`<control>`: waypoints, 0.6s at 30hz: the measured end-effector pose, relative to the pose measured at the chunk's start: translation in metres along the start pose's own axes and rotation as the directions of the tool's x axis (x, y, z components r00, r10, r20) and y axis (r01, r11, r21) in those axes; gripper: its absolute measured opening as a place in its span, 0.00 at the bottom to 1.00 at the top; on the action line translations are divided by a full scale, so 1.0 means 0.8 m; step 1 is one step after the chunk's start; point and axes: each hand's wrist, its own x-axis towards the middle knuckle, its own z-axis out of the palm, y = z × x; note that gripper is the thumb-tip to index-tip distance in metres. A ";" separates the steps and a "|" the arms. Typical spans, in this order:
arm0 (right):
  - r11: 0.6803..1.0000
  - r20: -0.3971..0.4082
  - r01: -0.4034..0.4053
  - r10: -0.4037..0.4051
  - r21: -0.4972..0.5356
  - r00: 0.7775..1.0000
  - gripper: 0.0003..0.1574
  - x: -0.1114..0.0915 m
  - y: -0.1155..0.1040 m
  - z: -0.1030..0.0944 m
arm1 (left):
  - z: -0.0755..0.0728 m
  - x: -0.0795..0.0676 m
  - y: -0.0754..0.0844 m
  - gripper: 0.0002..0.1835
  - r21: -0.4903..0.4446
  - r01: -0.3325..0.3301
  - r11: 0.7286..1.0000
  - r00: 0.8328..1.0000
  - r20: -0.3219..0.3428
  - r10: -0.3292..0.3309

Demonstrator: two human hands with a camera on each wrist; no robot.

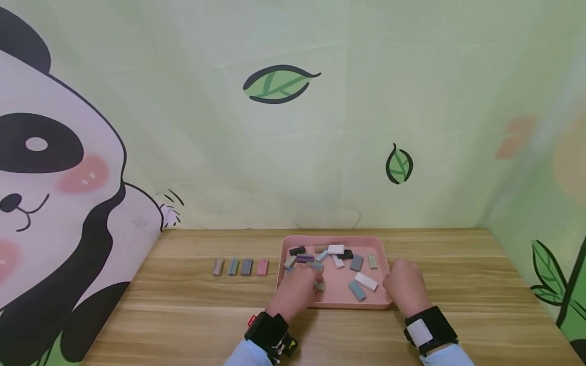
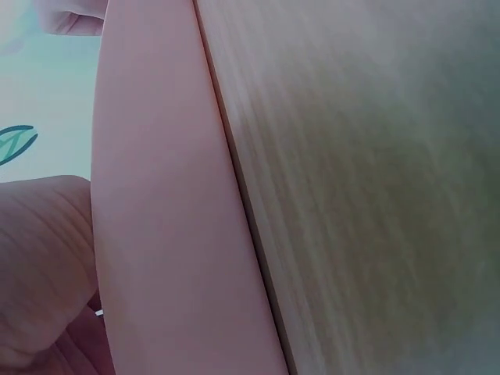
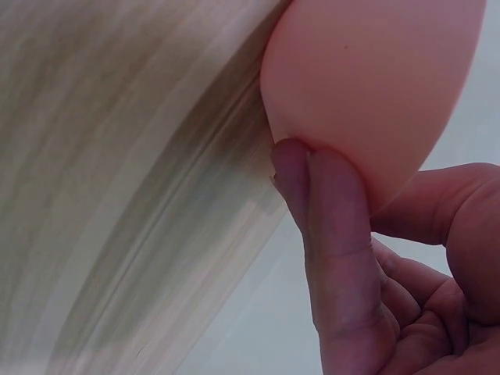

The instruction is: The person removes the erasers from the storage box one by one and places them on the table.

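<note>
My left hand reaches over the front left of a pink tray, fingers pointing down among small rectangular blocks. A grey-green block shows right at its fingers; whether they grip it I cannot tell. In the left wrist view the tray's wall hides most of this hand. My right hand holds the tray's right side near the front corner. In the right wrist view its fingers press the outer wall, with the thumb at the rim. White blocks, a blue block and several others lie loose in the tray.
Left of the tray, several blocks stand in a spaced row on the wooden table, ending with a pink block nearest the tray. Behind the table hangs a pale green backdrop with a panda and leaves printed on it.
</note>
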 end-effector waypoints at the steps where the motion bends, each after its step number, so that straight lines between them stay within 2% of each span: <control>1: 1.000 0.002 -0.002 0.002 0.000 1.000 0.10 0.000 0.000 0.000 | 0.000 0.000 0.000 0.06 0.004 -0.005 1.000 1.000 -0.002 0.005; 6: 1.000 0.005 -0.006 0.006 0.000 1.000 0.09 0.001 0.001 0.002 | 0.000 -0.002 -0.002 0.05 0.011 -0.018 1.000 1.000 -0.005 0.018; 9: 1.000 0.007 -0.004 0.004 0.002 1.000 0.09 0.002 0.001 0.002 | -0.002 -0.004 -0.004 0.05 -0.027 -0.013 1.000 1.000 -0.018 0.012; 18: 1.000 0.000 0.009 -0.009 0.003 1.000 0.09 0.000 0.001 0.001 | -0.012 -0.015 -0.018 0.08 -0.140 -0.024 0.990 0.989 -0.148 0.003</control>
